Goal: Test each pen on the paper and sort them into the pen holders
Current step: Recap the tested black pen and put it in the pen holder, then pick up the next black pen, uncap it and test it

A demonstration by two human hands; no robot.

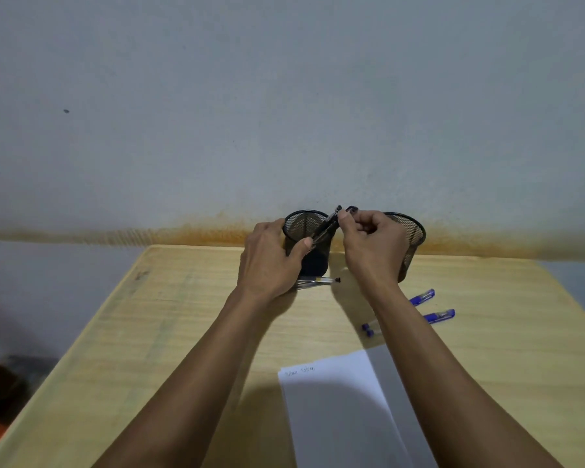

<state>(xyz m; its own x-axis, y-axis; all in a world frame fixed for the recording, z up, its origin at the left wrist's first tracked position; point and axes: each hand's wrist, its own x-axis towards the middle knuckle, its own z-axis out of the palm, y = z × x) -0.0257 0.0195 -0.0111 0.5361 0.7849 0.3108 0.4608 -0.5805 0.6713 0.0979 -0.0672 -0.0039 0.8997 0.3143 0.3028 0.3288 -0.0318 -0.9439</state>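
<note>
Two black mesh pen holders stand at the table's far edge, the left holder and the right holder. My left hand wraps around the left holder's near side. My right hand pinches the top of a black pen that slants down into the left holder. A clear pen with a black cap lies on the table just in front of that holder. Three blue-capped pens lie to the right, partly hidden by my right forearm. The white paper lies near me with faint writing at its top.
The light wooden table ends against a grey wall with an orange stain band. Its left edge runs diagonally toward me. Dark objects sit on the floor at the lower left.
</note>
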